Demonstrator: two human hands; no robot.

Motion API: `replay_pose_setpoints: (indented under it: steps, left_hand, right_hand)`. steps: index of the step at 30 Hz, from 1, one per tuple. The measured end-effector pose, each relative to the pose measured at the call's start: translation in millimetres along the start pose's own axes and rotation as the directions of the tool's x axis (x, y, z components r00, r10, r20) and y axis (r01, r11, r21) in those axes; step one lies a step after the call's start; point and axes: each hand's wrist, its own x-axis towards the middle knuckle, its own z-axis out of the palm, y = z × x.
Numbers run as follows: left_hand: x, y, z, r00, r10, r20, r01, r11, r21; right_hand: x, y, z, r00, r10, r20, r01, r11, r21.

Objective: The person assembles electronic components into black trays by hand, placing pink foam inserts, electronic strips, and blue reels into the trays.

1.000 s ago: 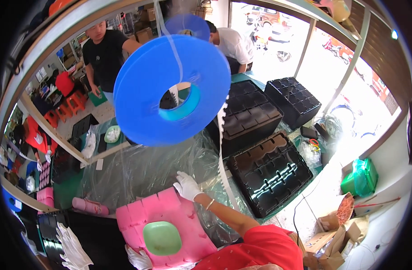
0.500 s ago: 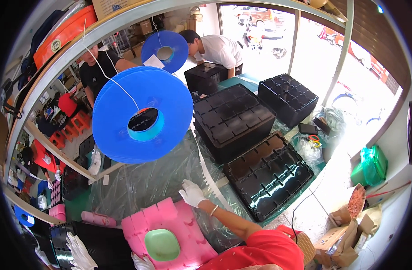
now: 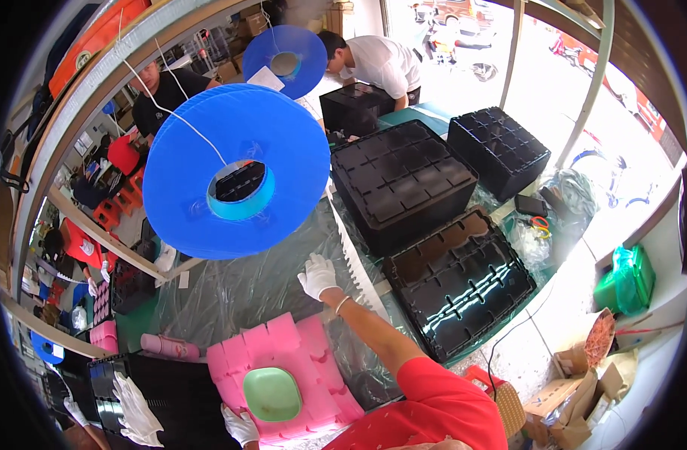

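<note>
My right hand [image 3: 318,277], in a white glove, reaches out over clear plastic film [image 3: 261,277] spread on the table. Its fingers are extended, with nothing visible in them. Low in view, my left hand [image 3: 240,426], also gloved, is at the near edge of a pink foam piece [image 3: 324,367] with notched edges; its fingers look stretched out and apart. A light green, rounded-square dish [image 3: 272,394] rests on the pink foam. Left of the foam, a loose pair of white gloves [image 3: 137,412] lies over a black crate [image 3: 182,390].
Blue ring-shaped lampshades [image 3: 171,180] hang over the table. Black ribbed crates [image 3: 403,176] stand at the right, one lying lower [image 3: 463,281] beside a white toothed strip [image 3: 351,255]. Scissors [image 3: 540,227] lie beyond. A pink roll [image 3: 168,346] sits left. Co-workers stand at the far side.
The view has shifted. My right hand has moved away from the pink foam, farther over the film. More of my left hand now shows beside the foam.
</note>
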Motion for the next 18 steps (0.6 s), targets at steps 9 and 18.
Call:
replay_pose_setpoints:
  steps: [9, 18]
  left_hand:
    - [-1.5, -18.8, 10.5, 0.993, 0.081, -0.085, -0.081, 0.997, 0.013]
    - [-1.0, -14.9, 11.1, 0.999, 0.033, -0.039, -0.032, 0.999, 0.016]
  right_hand:
    - [-4.4, 11.3, 22.1, 1.0, -0.01, 0.013, 0.011, 0.997, -0.072]
    - [-7.2, 17.5, 27.0, 1.0, -0.029, 0.01, 0.03, 0.995, -0.095]
